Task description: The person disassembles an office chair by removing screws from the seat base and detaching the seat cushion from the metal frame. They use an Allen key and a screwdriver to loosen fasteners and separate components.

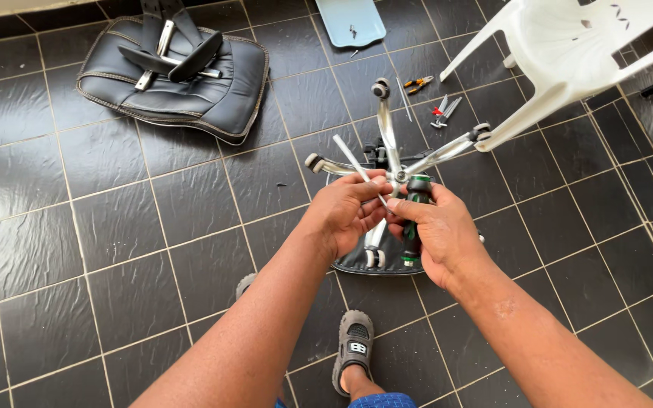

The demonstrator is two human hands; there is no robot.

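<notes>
Hands on green-black screwdriver above chrome chair base.

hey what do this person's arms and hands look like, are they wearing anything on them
Both arms are bare from the bottom of the picture up to the fingers: no sleeves, gloves, watch or rings show. The left hand and right hand are uncovered. The right forearm has a small rough, lighter patch near the wrist. A grey strapped sandal is on the foot below, beside a bit of blue cloth.
</notes>
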